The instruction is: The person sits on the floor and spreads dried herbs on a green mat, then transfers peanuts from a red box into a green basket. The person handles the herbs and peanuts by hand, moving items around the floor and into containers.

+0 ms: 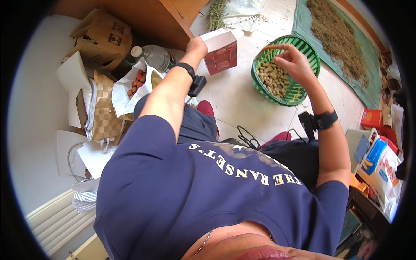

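My left hand (197, 47) grips the open edge of a red and white cardboard box (221, 57), which stands open at the top with its white inside showing. My right hand (294, 63) is over a green woven plastic basket (312, 55), its fingers stretched along the far rim and its thumb apart from them. No item shows between fingers and thumb; whether the fingertips touch the rim is unclear. Unshelled peanuts (273, 79) lie in the basket, left of and below this hand.
A green sheet (354, 70) with brown dried plant matter lies at upper right. Left of my legs are a white bag (125, 102) of reddish round fruit, a plastic bottle (154, 57) and a cardboard carton (100, 42). Dried stems (217, 14) lie beyond the box. Bags stand at right.
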The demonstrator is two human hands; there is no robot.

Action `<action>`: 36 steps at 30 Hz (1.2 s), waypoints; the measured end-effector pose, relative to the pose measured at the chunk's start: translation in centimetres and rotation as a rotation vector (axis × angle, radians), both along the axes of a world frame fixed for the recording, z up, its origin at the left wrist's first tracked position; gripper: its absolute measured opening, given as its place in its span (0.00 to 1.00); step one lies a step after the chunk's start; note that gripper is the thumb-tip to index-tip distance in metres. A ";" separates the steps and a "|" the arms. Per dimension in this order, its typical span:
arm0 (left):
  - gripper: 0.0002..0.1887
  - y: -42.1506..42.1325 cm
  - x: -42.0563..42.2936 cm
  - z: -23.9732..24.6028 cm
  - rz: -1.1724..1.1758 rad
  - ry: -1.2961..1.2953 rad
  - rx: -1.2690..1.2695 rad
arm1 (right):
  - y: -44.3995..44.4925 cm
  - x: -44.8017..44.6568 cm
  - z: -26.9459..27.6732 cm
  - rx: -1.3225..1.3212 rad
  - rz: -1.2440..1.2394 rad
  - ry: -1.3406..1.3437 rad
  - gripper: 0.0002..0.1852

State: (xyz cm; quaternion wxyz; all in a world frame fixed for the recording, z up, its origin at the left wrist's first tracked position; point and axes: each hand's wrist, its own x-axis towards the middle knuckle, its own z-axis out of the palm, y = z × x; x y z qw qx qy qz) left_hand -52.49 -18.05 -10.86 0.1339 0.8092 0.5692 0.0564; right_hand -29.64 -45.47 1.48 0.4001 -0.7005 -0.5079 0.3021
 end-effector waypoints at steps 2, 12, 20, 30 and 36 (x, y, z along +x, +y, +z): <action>0.18 0.1 -0.6 -1.8 0.101 -0.040 -0.058 | -0.3 0.2 -0.1 -0.013 -0.032 -0.020 0.20; 0.21 0.3 1.2 -7.4 0.533 -0.353 -0.270 | -0.9 1.7 -1.8 -0.134 0.014 0.039 0.17; 0.47 -0.6 1.3 -6.2 0.453 -0.296 -0.322 | -0.6 1.7 -1.4 -0.175 0.035 -0.008 0.16; 0.56 -2.1 2.9 -4.2 0.349 -0.246 -0.214 | -1.4 3.2 -3.5 -0.054 0.018 -0.163 0.17; 0.35 -2.3 3.4 -1.9 0.038 -0.358 0.382 | -1.9 4.1 -3.5 -0.199 0.040 -0.308 0.16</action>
